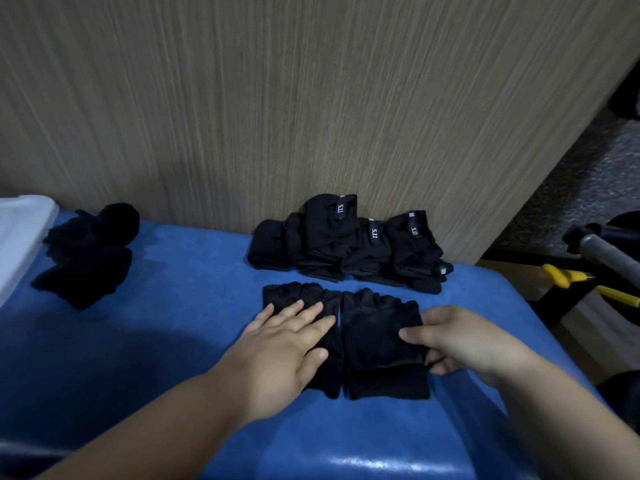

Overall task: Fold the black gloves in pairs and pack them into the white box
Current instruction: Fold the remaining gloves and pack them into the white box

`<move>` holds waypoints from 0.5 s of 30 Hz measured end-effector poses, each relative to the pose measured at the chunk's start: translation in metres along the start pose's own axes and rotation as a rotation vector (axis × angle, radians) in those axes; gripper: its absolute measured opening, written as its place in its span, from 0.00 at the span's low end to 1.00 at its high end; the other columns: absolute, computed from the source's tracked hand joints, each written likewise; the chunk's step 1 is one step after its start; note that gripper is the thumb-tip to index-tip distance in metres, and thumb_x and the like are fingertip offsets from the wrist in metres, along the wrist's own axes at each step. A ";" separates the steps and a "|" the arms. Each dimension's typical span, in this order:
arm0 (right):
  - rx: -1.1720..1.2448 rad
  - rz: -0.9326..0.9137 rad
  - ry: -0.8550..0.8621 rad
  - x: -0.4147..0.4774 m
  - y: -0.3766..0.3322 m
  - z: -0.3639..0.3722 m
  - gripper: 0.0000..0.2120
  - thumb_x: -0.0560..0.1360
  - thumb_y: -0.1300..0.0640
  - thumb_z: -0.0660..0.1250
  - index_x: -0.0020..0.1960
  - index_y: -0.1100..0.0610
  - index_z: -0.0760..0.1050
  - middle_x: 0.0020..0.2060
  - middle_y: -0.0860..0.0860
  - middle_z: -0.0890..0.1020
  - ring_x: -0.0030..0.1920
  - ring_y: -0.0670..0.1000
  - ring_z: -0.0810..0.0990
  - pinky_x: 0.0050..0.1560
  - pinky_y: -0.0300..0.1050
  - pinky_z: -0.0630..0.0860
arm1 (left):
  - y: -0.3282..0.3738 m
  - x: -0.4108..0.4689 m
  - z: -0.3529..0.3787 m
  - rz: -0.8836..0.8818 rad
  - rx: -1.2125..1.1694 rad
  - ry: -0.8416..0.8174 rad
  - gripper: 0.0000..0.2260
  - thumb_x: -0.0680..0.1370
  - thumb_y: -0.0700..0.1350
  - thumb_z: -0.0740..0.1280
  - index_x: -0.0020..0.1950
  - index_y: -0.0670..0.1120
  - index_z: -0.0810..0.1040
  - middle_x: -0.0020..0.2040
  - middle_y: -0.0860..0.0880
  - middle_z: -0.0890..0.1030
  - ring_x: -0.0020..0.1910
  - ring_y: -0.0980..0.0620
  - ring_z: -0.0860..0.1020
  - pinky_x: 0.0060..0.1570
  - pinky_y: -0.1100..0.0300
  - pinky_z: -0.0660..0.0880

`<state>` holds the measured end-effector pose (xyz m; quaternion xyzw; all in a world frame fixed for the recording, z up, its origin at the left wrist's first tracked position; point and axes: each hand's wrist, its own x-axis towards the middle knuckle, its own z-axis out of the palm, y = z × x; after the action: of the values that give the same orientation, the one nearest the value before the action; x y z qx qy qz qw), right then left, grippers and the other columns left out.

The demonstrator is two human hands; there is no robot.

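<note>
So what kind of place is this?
Probably a gym or therapy room, though I'm unsure: a blue padded bench against a wood-grain panel, with grey-and-yellow metal equipment at right.

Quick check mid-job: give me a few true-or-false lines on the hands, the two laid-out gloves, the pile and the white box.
1. The left hand lies flat on the left glove. True.
2. The right hand touches no glove. False: it grips the outer edge of the right glove.
3. The white box sits at the right edge of the view. False: it is at the far left.
4. A pile of gloves lies against the wall behind the pair. True.
</note>
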<state>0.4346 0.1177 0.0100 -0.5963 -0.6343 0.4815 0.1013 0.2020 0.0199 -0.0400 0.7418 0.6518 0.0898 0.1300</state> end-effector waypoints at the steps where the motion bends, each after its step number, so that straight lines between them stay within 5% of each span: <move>1: 0.065 -0.009 -0.024 -0.001 -0.001 0.000 0.08 0.74 0.56 0.70 0.49 0.60 0.78 0.34 0.52 0.82 0.32 0.48 0.78 0.30 0.40 0.73 | 0.000 0.001 0.000 0.000 -0.008 -0.002 0.23 0.83 0.57 0.46 0.77 0.61 0.46 0.77 0.62 0.43 0.75 0.63 0.38 0.73 0.58 0.34; 8: 0.325 -0.072 -0.139 -0.004 -0.012 0.008 0.09 0.76 0.58 0.66 0.54 0.62 0.75 0.44 0.58 0.84 0.41 0.55 0.83 0.38 0.47 0.80 | 0.006 0.001 -0.003 0.007 -0.072 0.030 0.22 0.82 0.59 0.46 0.76 0.62 0.52 0.77 0.64 0.48 0.74 0.64 0.40 0.73 0.59 0.34; 15: 0.423 -0.199 -0.140 -0.005 -0.032 0.027 0.31 0.57 0.37 0.77 0.49 0.56 0.74 0.43 0.58 0.79 0.46 0.58 0.76 0.49 0.54 0.70 | 0.004 0.002 -0.007 0.015 -0.170 0.116 0.19 0.82 0.57 0.52 0.73 0.61 0.63 0.73 0.67 0.57 0.67 0.69 0.46 0.68 0.64 0.41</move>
<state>0.3957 0.1057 0.0212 -0.4616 -0.5806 0.6313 0.2266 0.2037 0.0221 -0.0319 0.7264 0.6429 0.1882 0.1538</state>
